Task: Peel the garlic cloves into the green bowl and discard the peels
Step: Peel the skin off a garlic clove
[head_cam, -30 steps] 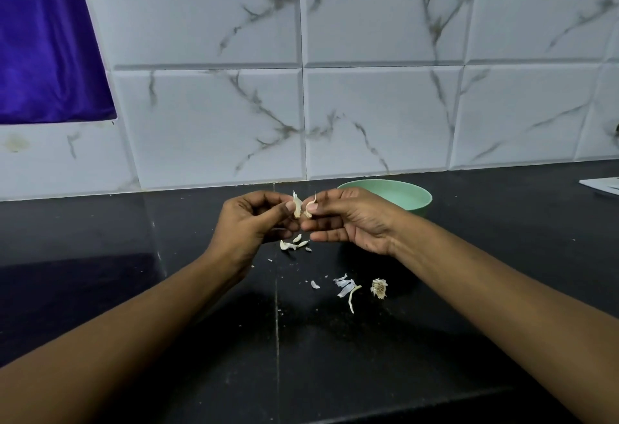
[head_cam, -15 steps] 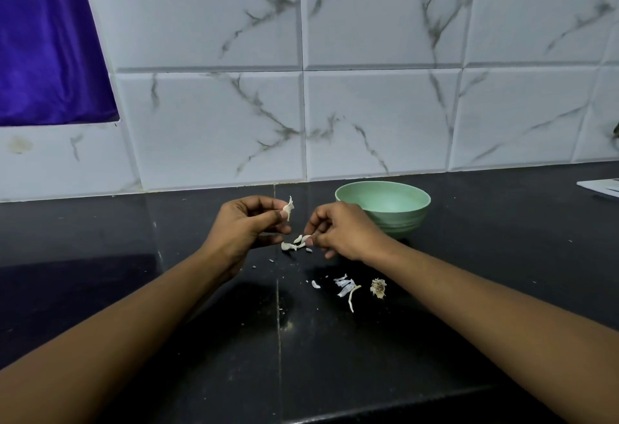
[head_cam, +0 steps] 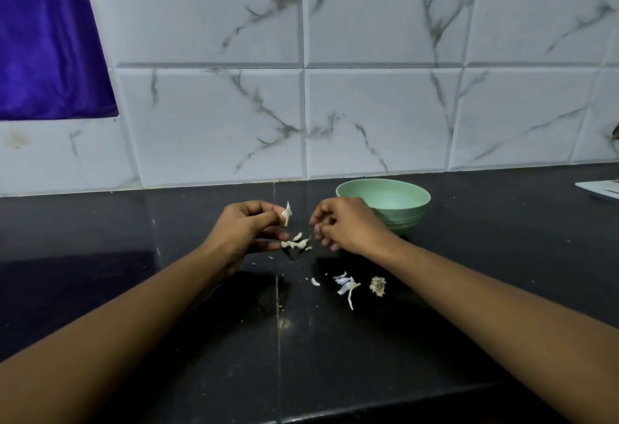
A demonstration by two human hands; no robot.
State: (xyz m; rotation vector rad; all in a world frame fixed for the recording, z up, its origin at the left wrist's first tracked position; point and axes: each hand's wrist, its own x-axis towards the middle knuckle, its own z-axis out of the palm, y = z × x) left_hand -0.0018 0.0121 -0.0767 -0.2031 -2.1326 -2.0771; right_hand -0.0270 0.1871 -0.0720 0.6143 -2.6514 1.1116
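My left hand (head_cam: 246, 227) pinches a partly peeled garlic clove (head_cam: 286, 213) between thumb and fingertips, a flap of skin sticking up from it. My right hand (head_cam: 350, 226) hovers just right of it with its fingers curled low over a small pile of peels (head_cam: 295, 243) on the black counter; whether a scrap is pinched in them is hidden. The green bowl (head_cam: 413, 217) stands right behind my right hand, partly covered by it. No cloves show in the part of its inside that I can see.
More peel strips (head_cam: 345, 284) and a dry garlic root end (head_cam: 377, 285) lie nearer to me on the black counter (head_cam: 201, 340). A white paper edge (head_cam: 601, 187) shows at the far right. The marble-tiled wall (head_cam: 368, 115) closes the back.
My hands have come apart. The right hand dropped from the clove down towards the peel pile, uncovering the bowl. The left hand still holds the clove, slightly lower.
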